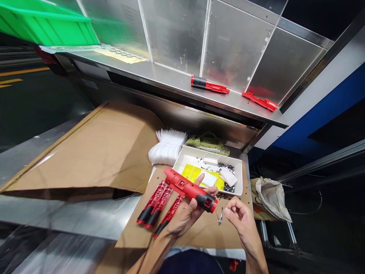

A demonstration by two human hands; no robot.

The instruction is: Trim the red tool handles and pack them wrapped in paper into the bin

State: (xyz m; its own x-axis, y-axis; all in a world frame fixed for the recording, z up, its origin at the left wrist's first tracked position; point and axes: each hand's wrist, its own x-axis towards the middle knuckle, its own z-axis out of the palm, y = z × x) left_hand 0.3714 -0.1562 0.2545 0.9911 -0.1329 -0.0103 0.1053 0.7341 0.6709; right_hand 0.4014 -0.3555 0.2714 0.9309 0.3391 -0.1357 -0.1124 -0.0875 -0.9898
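My left hand (pixel 185 217) is wrapped round a red and black plastic tool housing (pixel 186 187), tilted with its black end toward the right. Just right of that end is my right hand (pixel 242 217), its thumb and forefinger pinched together; whatever lies between them, if anything, is too small to make out. A small shiny metal tool (pixel 219 216) lies on the cardboard (pixel 211 238) between my hands. Several red and black half shells (pixel 155 203) rest on the cardboard left of my left hand. Behind the housing stands a white tray (pixel 242 179) with small black parts (pixel 229 187) and yellow sheets (pixel 187 170).
A large cardboard box (pixel 94 148) takes up the left side. White foam sleeves (pixel 168 147) and a green patterned pouch (pixel 208 142) sit behind the tray. Two red housing parts (pixel 211 84) lie on the metal shelf (pixel 165 78). An open bag (pixel 269 198) stands right; a green bin (pixel 51 26), upper left.
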